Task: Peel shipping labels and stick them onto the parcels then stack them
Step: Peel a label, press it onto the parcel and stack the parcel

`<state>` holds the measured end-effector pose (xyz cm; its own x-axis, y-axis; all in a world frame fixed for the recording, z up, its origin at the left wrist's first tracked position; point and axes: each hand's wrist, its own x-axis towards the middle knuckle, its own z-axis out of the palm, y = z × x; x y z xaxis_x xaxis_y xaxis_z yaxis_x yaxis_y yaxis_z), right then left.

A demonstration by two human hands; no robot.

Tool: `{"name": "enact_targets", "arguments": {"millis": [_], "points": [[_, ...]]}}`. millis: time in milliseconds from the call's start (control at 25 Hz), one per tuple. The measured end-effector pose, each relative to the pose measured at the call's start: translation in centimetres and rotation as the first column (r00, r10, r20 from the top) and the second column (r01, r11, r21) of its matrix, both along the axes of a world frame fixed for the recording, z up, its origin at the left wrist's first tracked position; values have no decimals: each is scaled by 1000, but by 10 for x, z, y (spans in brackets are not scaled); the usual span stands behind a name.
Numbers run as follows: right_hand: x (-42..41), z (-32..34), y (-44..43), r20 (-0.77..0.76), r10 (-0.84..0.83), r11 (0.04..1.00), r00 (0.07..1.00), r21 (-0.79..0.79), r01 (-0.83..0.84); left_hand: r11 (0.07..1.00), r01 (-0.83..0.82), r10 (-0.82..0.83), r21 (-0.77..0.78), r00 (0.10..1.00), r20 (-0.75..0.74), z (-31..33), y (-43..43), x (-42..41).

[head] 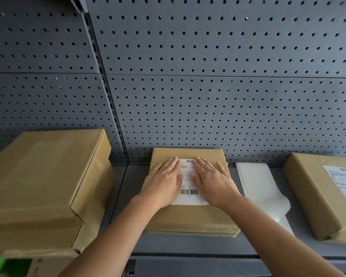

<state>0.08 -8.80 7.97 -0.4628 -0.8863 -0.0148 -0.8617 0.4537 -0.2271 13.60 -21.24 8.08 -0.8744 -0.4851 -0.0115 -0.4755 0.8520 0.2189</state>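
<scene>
Both the left hand (164, 182) and right hand (212, 182) are bare, fingers slender, knuckle creases faintly visible. The left forearm (116, 226) and right forearm (278, 232) are bare from wrist to lower frame edge, smooth, tapering toward the wrist. Nail detail too small to confirm.

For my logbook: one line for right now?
left hand: flat on white paper shipping label | right hand: same | label: on flat brown cardboard parcel

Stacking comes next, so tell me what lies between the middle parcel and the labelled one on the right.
A white backing sheet lies flat on the shelf between the middle parcel and the labelled parcel on the right; nothing else visible does. The left hand and right hand press flat on the label.
</scene>
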Motion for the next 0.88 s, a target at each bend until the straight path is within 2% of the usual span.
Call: {"name": "enact_targets", "arguments": {"millis": [240, 360, 520, 880], "points": [[-4, 5, 7, 34, -53, 999, 998, -7, 53, 998, -45, 46, 50, 999, -18, 3, -2, 9], [9, 10, 13, 17, 21, 998, 1000, -52, -20, 999, 5, -3, 39, 999, -49, 11, 8, 12], [31, 6, 15, 34, 115, 993, 993, -39, -114, 995, 95, -95, 14, 995, 12, 9, 24, 17], [19, 0, 35, 3, -12, 1000, 1000, 13, 12, 999, 17, -19, 30, 999, 49, 5, 22, 28]]}}
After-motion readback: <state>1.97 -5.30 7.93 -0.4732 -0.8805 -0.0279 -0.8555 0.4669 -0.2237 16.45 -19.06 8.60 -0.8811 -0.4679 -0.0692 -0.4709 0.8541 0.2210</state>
